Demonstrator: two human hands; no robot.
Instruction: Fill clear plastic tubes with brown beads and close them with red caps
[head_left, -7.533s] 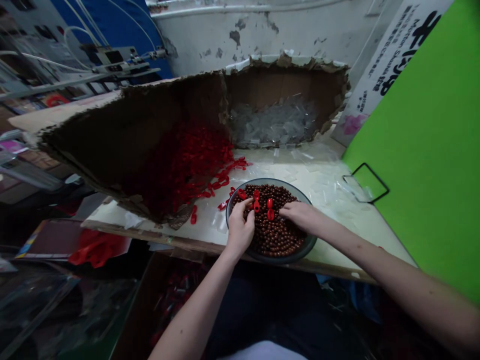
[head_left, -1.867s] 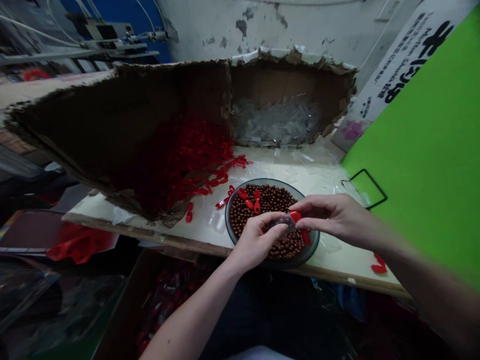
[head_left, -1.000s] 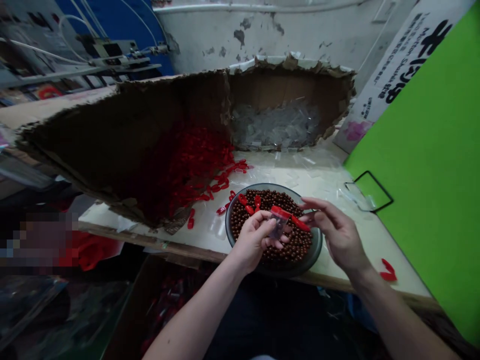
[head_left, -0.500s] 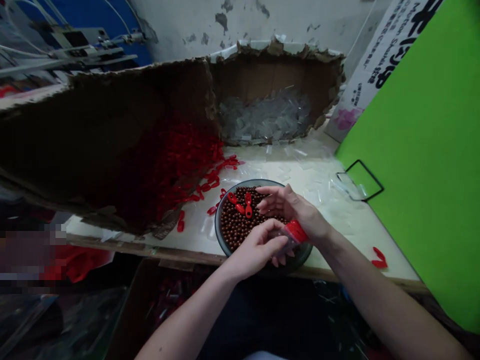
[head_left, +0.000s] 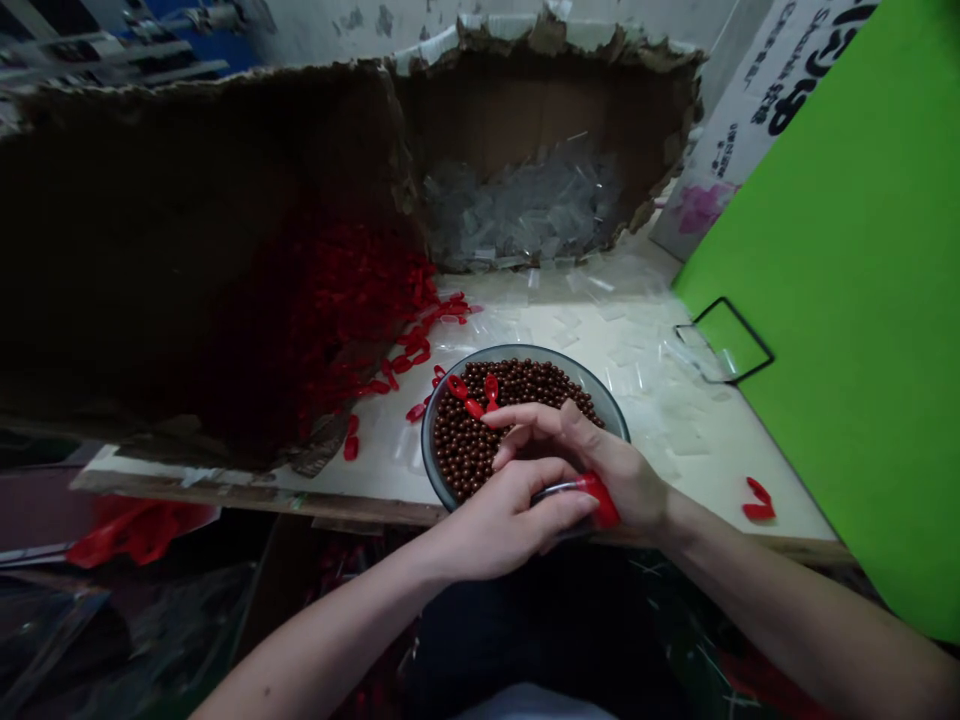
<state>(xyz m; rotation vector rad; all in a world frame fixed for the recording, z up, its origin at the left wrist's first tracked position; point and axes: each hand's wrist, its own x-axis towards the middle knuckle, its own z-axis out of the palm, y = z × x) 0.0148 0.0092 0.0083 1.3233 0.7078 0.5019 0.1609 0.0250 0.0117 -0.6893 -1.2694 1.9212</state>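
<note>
While sideways, container (head_left: 596, 490) in left hand (head_left: 517, 515)

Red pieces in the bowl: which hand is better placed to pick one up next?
Right, likely: the right hand lies nearer the red pieces; the left hand grips the red-topped container.

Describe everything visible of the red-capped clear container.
The small clear plastic-looking container lies sideways in the left hand, its red cap toward the right hand, by the near edge of the round grey bowl. Left fingers and thumb cover most of its body. Contents, cap closure and any right-hand contact cannot be made out.
</note>
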